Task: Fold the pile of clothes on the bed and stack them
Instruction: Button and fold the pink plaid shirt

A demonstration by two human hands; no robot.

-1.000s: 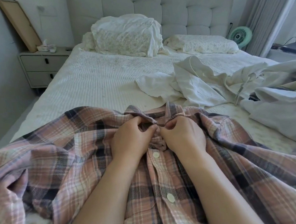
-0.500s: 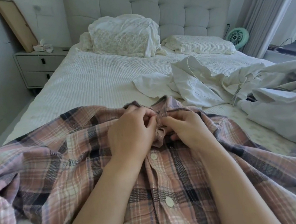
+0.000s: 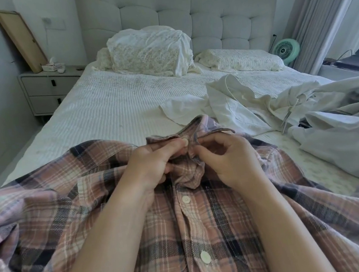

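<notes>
In the head view, the plaid shirt (image 3: 208, 223) is spread front-up across the lower half of the frame on the bed (image 3: 106, 109), its collar lifted at the centre. The left hand (image 3: 155, 164) is closed on the collar edge, thumb and fingers pinching the cloth beside the top button (image 3: 185, 141); the right hand (image 3: 229, 159) is curled and pinches the opposite collar edge just beside it. Two lower buttons are seen fastened down the placket. The step in hand is judged to be the fastening of the top button, so that the front is held shut for folding.

For this to be done well, the buttonhole edge should be kept taut by the right hand while the button is tipped on edge and eased through; whether it is already partly through cannot be told, since the fingers cover it. Afterwards the collar should be flattened and the sleeves smoothed outward.

The pile of pale clothes (image 3: 284, 108) is left unfolded at the right of the frame.
</notes>
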